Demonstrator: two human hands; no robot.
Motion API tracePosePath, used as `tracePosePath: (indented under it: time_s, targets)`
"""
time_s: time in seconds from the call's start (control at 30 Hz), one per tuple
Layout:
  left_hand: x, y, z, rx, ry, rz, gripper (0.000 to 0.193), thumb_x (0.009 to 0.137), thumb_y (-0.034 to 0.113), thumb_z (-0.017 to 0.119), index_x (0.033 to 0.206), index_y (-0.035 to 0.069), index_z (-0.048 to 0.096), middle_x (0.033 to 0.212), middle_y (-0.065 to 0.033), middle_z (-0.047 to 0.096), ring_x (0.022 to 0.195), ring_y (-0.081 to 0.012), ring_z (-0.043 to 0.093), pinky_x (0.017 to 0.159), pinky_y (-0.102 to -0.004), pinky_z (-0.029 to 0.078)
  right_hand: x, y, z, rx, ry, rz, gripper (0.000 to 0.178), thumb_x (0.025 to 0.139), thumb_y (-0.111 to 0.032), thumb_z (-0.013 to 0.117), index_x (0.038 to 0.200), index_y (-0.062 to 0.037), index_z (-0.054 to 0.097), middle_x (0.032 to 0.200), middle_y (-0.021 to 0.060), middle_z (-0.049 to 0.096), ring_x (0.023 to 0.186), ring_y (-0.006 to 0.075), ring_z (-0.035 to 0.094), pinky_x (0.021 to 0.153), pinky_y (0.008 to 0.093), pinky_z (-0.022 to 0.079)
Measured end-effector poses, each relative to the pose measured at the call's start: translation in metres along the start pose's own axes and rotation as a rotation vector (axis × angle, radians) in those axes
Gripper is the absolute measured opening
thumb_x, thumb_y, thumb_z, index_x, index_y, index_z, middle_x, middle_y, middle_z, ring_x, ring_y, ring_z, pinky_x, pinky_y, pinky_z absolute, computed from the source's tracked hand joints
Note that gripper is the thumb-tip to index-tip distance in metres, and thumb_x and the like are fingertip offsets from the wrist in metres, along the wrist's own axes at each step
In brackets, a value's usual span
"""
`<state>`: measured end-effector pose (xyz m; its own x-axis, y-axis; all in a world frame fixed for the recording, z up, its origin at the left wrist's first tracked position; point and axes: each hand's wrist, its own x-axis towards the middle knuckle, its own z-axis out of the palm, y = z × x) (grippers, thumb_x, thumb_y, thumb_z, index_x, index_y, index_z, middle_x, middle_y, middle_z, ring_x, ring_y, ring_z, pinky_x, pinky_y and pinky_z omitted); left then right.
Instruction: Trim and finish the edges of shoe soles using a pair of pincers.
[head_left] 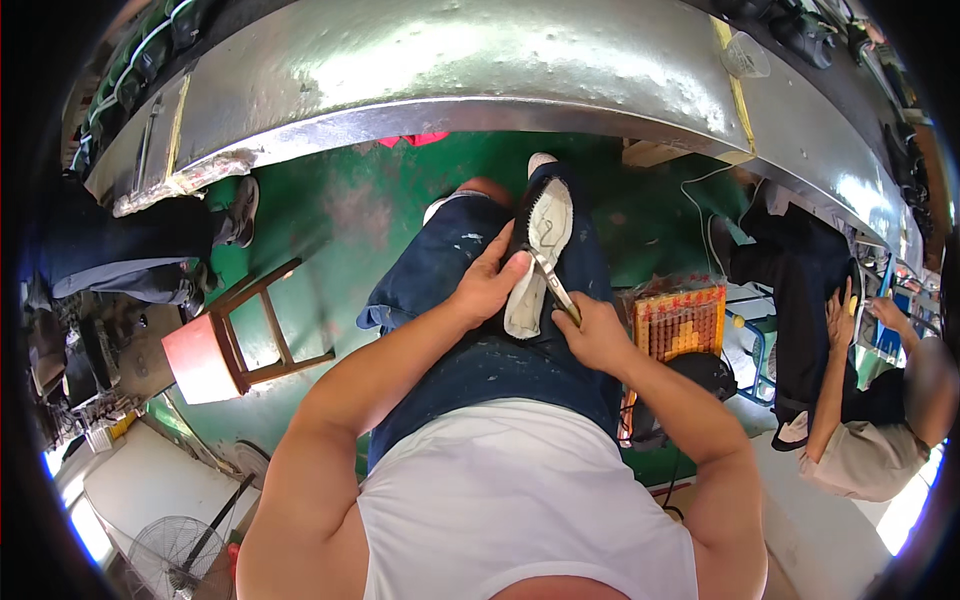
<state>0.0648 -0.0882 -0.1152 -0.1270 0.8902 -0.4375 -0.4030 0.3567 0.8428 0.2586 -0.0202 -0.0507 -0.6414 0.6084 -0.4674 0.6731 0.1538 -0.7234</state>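
Shoe (550, 215), pale underside up, lies over the person's thighs, toe end pointing away toward the surface (480, 60). Its dark rim shows along the toe half; a thin squiggle there is too small to tell as mark or wire. The left hand (490, 285) grips the shoe's left side, thumb at the pale underside, the other fingers partly lost against the dark edge. The right hand (597, 332) is closed around a metal tool (556, 283), whose far end meets the middle of the shoe near the left thumb; the tool's exact kind is unclear, and its near end disappears into the palm.

Of the surface, the far edge bends out of view; a clear cup (746, 57) sits at its right. Red cloth (425, 138) on the floor is half covered by the surface's edge. To the right, a dark bundle (690, 385) hides part of a beaded mat (680, 320). A co-worker (865, 455) beyond is blurred at the head. The fan (175, 555) at lower left is cut by the dark rim of the view.
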Motion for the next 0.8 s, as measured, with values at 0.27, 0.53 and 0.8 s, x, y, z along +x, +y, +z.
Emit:
tracePosePath:
  time_s: [0.27,0.53,0.8]
  targets:
    - [0.011,0.000,0.008,0.138,0.055,0.069,0.071,0.100,0.026,0.060,0.158,0.006,0.022,0.151,-0.0140,0.044,0.137,-0.0202,0.042,0.112,-0.0305,0.034,0.018,0.015,-0.049,-0.405,0.141,-0.348,0.023,0.093,-0.020,0.061,0.095,0.0027,0.058,0.084,0.0182,0.068,0.065,0.0341,0.066,0.068,0.0416,0.054]
    - [0.009,0.003,0.010,0.445,0.147,0.125,0.070,0.099,0.023,0.058,0.158,0.008,0.023,0.145,-0.0220,0.050,0.132,-0.0249,0.049,0.108,-0.0322,0.039,0.032,0.015,-0.040,0.124,-0.116,-0.131,0.026,0.096,-0.026,0.060,0.092,0.0001,0.061,0.071,0.0083,0.065,0.055,0.0177,0.063,0.051,0.0328,0.049]
    - [0.009,0.018,0.012,0.844,0.095,0.382,0.063,0.099,0.019,0.051,0.157,0.017,0.027,0.141,-0.0314,0.048,0.125,-0.0445,0.054,0.103,-0.0420,0.046,0.031,0.028,-0.005,0.752,-0.213,0.229,0.028,0.100,-0.026,0.057,0.088,-0.0019,0.059,0.074,0.0059,0.063,0.062,0.0122,0.059,0.054,0.0279,0.047]
